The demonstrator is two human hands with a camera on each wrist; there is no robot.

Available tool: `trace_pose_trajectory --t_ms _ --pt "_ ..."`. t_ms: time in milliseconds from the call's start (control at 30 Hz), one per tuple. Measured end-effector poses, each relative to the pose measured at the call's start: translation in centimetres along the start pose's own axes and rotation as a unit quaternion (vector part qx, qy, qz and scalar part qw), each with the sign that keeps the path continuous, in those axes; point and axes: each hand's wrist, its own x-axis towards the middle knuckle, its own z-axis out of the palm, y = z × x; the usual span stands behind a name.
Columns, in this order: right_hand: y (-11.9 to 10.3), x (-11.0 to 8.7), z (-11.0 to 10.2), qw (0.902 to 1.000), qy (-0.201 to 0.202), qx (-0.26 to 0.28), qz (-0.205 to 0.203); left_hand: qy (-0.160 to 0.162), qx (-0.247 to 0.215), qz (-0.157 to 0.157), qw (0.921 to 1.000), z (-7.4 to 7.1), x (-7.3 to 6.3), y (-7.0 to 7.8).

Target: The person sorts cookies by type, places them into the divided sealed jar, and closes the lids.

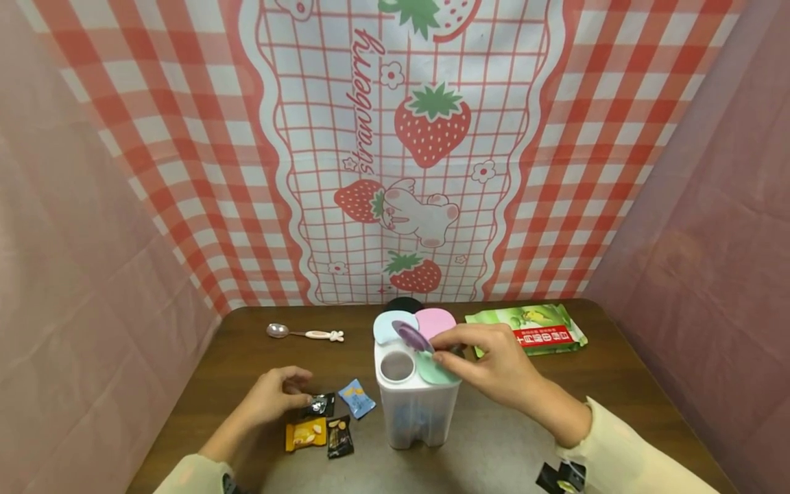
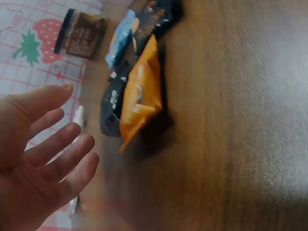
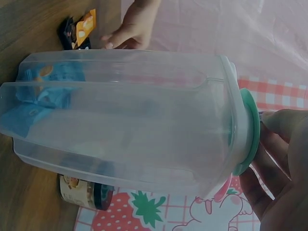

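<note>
- Currently, the right hand (image 1: 494,360) pinches a small purple lid (image 1: 412,336) between thumb and fingers, with little gap between the tips.
- That lid is tilted over the middle of the clear container's (image 1: 420,398) white top; whether it touches the top, I cannot tell.
- Around that top, a pale blue lid (image 1: 393,325) sits at eleven o'clock, a pink lid (image 1: 438,320) at one and a mint-green lid (image 1: 437,372) at between four and five.
- The round mouth (image 1: 398,367) at between seven and eight o'clock is uncovered.
- Blue packets (image 3: 53,84) lie at the bottom inside the container, which stands upright on the brown table (image 1: 629,384).
- The left hand (image 1: 278,394), at between eight and nine o'clock from the container, holds nothing; its fingers are relaxed, slightly bent and spread, just beside a black packet (image 1: 321,405).
- From the yellow packet (image 1: 305,433), that black one lies at one o'clock, a blue packet (image 1: 356,398) at two and a second black packet (image 1: 340,438) at three.
- Behind the container, at twelve o'clock, stands a dark-lidded jar (image 3: 79,191).
- A spoon (image 1: 316,335) lies at between nine and ten o'clock from the container, its bowl towards nine.
- A green package (image 1: 524,328) lies at between two and three.
</note>
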Motion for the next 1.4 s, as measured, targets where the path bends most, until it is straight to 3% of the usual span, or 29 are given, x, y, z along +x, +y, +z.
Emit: trace_pose_trajectory --t_ms 300,700,1100,1267,1400 --pt "0.0 -0.1 0.1 1.0000 0.000 0.008 0.000 0.001 -0.011 -0.015 0.9998 0.6 0.1 -1.4" --pt "0.0 -0.1 0.0 1.0000 0.000 0.006 0.003 -0.016 0.021 0.008 0.9996 1.0 0.7 -2.8" --pt "0.2 0.0 0.0 1.0000 -0.001 0.008 -0.003 -0.032 0.085 0.048 0.9947 0.9 0.9 -2.0" --pt "0.2 0.0 0.1 1.0000 0.000 0.009 -0.004 -0.032 0.078 0.039 0.9957 0.9 0.9 -1.9" --pt "0.2 -0.1 0.2 1.0000 0.000 0.007 -0.006 -0.015 0.066 0.031 0.9972 1.0 0.8 -2.1"
